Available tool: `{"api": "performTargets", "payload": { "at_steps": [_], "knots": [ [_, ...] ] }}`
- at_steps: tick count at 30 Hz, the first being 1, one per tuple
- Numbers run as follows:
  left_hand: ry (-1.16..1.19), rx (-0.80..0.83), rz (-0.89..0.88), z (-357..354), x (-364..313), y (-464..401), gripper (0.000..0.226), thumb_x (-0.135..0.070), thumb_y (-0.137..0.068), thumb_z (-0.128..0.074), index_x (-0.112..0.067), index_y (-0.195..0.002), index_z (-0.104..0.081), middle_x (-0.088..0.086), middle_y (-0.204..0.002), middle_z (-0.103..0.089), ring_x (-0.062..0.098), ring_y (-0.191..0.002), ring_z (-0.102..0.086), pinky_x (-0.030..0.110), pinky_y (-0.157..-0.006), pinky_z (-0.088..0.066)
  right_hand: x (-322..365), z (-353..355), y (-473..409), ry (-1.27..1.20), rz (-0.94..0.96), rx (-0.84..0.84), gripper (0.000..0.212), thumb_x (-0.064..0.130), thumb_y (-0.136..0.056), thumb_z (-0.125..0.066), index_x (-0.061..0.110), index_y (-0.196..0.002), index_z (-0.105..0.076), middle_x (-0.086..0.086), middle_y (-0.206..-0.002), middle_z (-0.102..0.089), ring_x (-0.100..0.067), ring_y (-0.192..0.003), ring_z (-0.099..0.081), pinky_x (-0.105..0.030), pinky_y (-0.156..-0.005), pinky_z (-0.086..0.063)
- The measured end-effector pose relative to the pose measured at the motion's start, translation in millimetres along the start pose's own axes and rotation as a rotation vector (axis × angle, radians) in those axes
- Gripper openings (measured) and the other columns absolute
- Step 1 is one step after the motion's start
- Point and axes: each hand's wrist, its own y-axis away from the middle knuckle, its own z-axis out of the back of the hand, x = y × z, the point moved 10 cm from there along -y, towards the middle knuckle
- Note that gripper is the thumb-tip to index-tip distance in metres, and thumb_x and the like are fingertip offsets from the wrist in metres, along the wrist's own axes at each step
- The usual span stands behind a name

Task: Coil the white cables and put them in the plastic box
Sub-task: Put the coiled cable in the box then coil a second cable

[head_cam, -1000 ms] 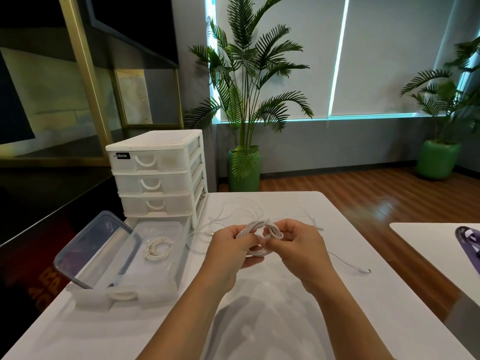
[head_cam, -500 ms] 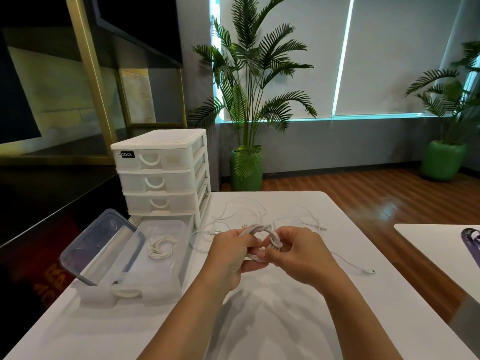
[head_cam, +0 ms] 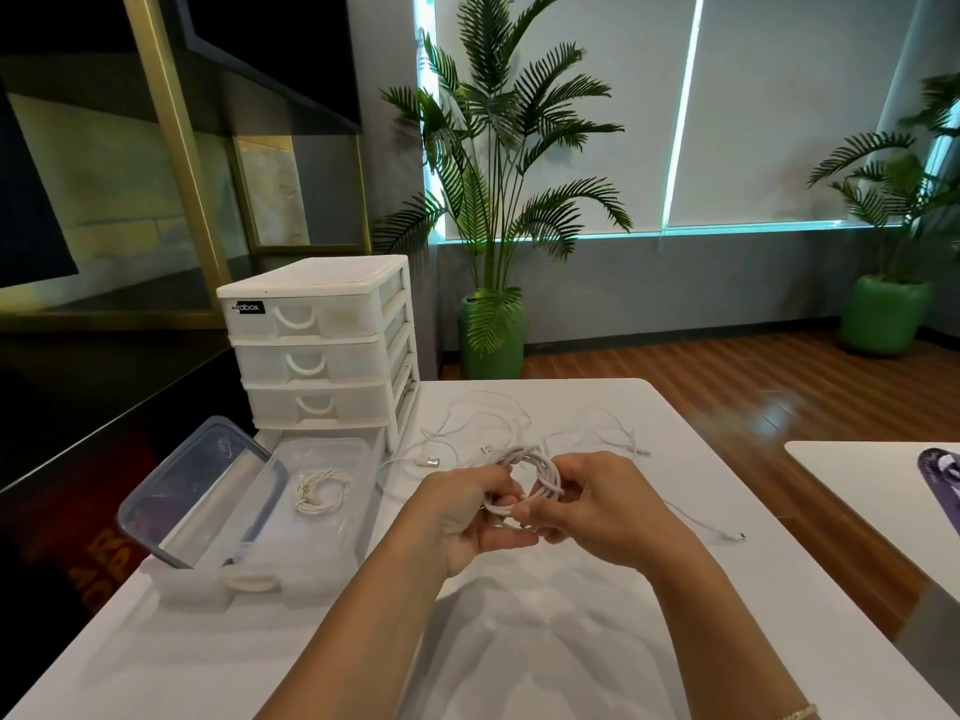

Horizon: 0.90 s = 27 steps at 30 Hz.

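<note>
Left hand (head_cam: 462, 511) and right hand (head_cam: 597, 506) both grip the coiled white cable (head_cam: 535, 478) between them above the table (head_cam: 519, 641); fingers curled round it. Plastic box (head_cam: 332, 543) lies left, apart.

On the surface (head_cam: 519, 641), a three-drawer organizer (head_cam: 317, 350) stands at the far left corner. Directly before it lies an open plastic box (head_cam: 322, 517), its lid (head_cam: 202, 491) propped up on its left side; a coiled cable (head_cam: 322, 492) lies inside. Right of the box, loose cables (head_cam: 483, 423) sprawl behind the left hand (head_cam: 462, 511) and right hand (head_cam: 597, 506), which hold a cable coil (head_cam: 535, 478) between them.
</note>
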Motion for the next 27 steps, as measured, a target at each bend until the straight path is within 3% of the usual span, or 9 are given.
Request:
{"api": "performTargets", "payload": {
  "at_steps": [2, 5, 9, 14, 17, 21, 24, 27],
  "knots": [
    [0.012, 0.007, 0.008, -1.1, 0.9, 0.6, 0.017, 0.008, -0.084, -0.051, 0.005, -0.070, -0.060, 0.011, -0.061, -0.051, 0.020, -0.053, -0.056, 0.033, -0.041, -0.055, -0.8, 0.2, -0.4, -0.049, -0.012, -0.006, 0.010, 0.024, -0.076, -0.074, 0.016, -0.074, -0.068, -0.003, -0.072, -0.070, -0.017, -0.067, -0.070, -0.033, -0.073, -0.059],
    [0.054, 0.023, 0.010, -3.9, 1.7, 0.6, 0.018, 0.007, -0.086, -0.050, 0.005, -0.070, -0.058, 0.011, -0.063, -0.051, 0.020, -0.055, -0.055, 0.035, -0.040, -0.055, -1.6, 1.7, -0.1, -0.100, -0.027, -0.031, 0.019, 0.022, -0.077, -0.074, 0.025, -0.063, -0.061, -0.002, -0.069, -0.069, -0.019, -0.067, -0.070, -0.037, -0.074, -0.059],
    [0.030, 0.006, -0.006, -1.3, 0.5, -0.4, 0.016, 0.007, -0.083, -0.052, 0.004, -0.070, -0.061, 0.009, -0.052, -0.054, 0.018, -0.048, -0.059, 0.034, -0.043, -0.056, 2.4, 0.7, 1.2, -0.044, -0.013, -0.022, 0.014, 0.028, -0.078, -0.072, 0.024, -0.067, -0.063, -0.002, -0.071, -0.070, -0.014, -0.062, -0.069, -0.030, -0.069, -0.059],
    [0.021, 0.001, -0.026, -0.1, -1.1, -0.8, 0.018, 0.007, -0.081, -0.053, 0.002, -0.067, -0.062, 0.010, -0.055, -0.062, 0.024, -0.060, -0.064, 0.035, -0.048, -0.058, -1.5, 1.3, 2.6, -0.062, -0.056, -0.032, 0.012, 0.026, -0.082, -0.061, 0.019, -0.073, -0.067, 0.005, -0.063, -0.065, -0.006, -0.051, -0.063, -0.020, -0.060, -0.054],
    [-0.017, -0.034, -0.045, 6.1, -4.2, -1.8, 0.012, 0.006, -0.082, -0.055, 0.002, -0.074, -0.063, 0.008, -0.052, -0.065, 0.020, -0.053, -0.067, 0.030, -0.047, -0.058, -3.2, -4.0, 2.6, -0.060, -0.075, -0.022, 0.015, 0.029, -0.084, -0.059, 0.022, -0.073, -0.065, 0.008, -0.058, -0.064, -0.003, -0.047, -0.061, -0.008, -0.051, -0.047],
    [-0.041, -0.043, -0.069, 6.9, -7.1, -4.3, 0.009, 0.005, -0.082, -0.056, 0.001, -0.077, -0.062, 0.006, -0.049, -0.065, 0.017, -0.048, -0.067, 0.026, -0.045, -0.056, -7.2, -3.6, 0.2, -0.074, -0.096, -0.036, 0.015, 0.024, -0.084, -0.058, 0.020, -0.072, -0.066, 0.004, -0.055, -0.065, -0.003, -0.047, -0.062, -0.006, -0.048, -0.044],
    [-0.014, -0.030, -0.067, 4.3, -5.4, -4.7, 0.007, 0.006, -0.082, -0.057, 0.002, -0.078, -0.062, 0.006, -0.048, -0.064, 0.017, -0.046, -0.065, 0.023, -0.041, -0.053, -10.2, -2.9, -0.7, -0.096, -0.111, -0.044, 0.015, 0.020, -0.084, -0.058, 0.014, -0.074, -0.068, 0.005, -0.054, -0.065, -0.004, -0.048, -0.063, -0.009, -0.050, -0.046],
    [0.018, -0.022, -0.071, 2.8, -4.5, -5.9, 0.005, 0.004, -0.085, -0.057, 0.003, -0.082, -0.062, 0.005, -0.046, -0.064, 0.015, -0.044, -0.064, 0.023, -0.042, -0.054, -10.5, -4.5, -1.8, -0.169, -0.111, -0.044, 0.014, 0.014, -0.083, -0.058, 0.010, -0.074, -0.069, 0.002, -0.056, -0.067, -0.011, -0.054, -0.067, -0.023, -0.063, -0.058]
  ]
}}
